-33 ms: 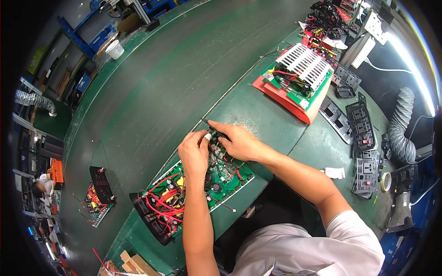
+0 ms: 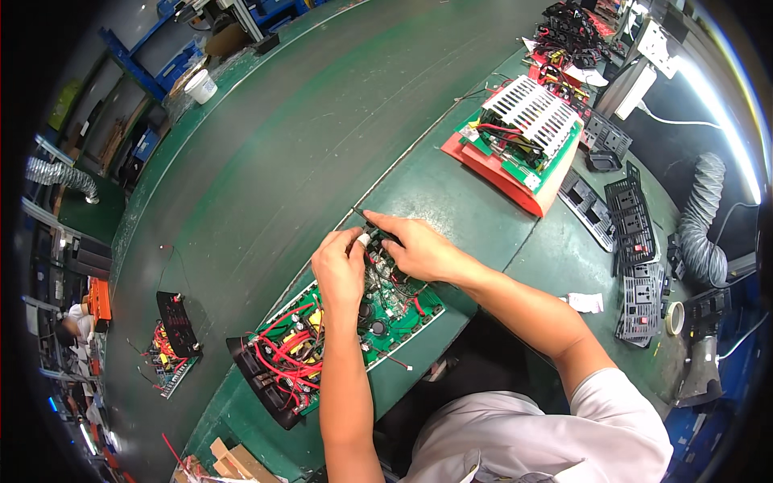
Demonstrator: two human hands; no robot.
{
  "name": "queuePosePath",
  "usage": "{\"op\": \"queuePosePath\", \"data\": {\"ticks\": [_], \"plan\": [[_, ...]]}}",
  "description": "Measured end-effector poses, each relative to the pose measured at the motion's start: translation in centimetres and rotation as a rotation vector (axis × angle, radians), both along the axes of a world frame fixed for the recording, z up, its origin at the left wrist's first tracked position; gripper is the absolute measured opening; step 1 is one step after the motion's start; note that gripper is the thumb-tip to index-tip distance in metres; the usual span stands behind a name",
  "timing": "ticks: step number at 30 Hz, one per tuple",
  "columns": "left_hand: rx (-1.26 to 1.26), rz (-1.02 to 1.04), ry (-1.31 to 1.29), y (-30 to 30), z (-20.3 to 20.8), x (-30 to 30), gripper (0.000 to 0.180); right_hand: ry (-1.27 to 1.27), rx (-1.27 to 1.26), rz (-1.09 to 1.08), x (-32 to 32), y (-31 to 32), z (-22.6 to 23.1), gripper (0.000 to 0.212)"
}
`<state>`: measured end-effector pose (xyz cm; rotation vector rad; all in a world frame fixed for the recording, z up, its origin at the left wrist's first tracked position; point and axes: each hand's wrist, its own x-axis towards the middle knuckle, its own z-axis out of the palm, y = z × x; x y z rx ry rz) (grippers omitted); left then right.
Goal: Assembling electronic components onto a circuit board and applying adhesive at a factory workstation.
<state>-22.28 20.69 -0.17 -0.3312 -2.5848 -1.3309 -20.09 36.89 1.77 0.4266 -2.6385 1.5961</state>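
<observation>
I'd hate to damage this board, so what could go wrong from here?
Two possible risks. Your left forearm crosses the circuit board right beside the looped red wires, so it might snag or tug one. Also, a thin lead ending in a white connector sticks out past the board, toward the near edge of the bench; it could catch if the board is shifted.

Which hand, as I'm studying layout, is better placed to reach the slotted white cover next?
Probably the right hand: it's nearer the white cover, with the left hand farther left. Both are over the circuit board.
</observation>
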Motion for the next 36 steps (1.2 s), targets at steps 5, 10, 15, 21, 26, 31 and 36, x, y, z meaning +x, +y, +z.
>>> {"op": "queuePosePath", "data": {"ticks": [5,10,15,21,26,31,36], "plan": [[-0.007,-0.005,0.034,0.4,-0.3,-0.1,0.015,0.022,0.007,-0.006,0.1,0.3,-0.2,0.05],[-0.049,0.007,0.137,0.5,-0.6,0.0,0.015,0.001,0.029,-0.012,0.5,0.1,0.5,0.049],[-0.09,0.016,0.142,0.7,-1.3,0.0,0.012,-0.07,0.151,-0.004,0.1,-0.7,-0.5,0.052],[-0.387,0.045,0.104,-3.5,6.1,1.1,0.021,-0.246,0.015,0.06,0.0,1.6,0.8,0.054],[-0.548,0.761,0.078,-23.1,8.6,-2.9,0.047,-0.287,-0.127,0.099,0.1,1.5,-0.1,0.055],[-0.858,1.17,-0.447,-41.5,0.9,-2.7,0.058,-0.259,-0.022,0.04,0.6,2.0,-0.6,0.053],[-0.806,1.085,-0.595,-48.5,-1.7,-2.6,0.042,-0.239,0.025,0.001,0.1,4.3,-2.4,0.053]]}}
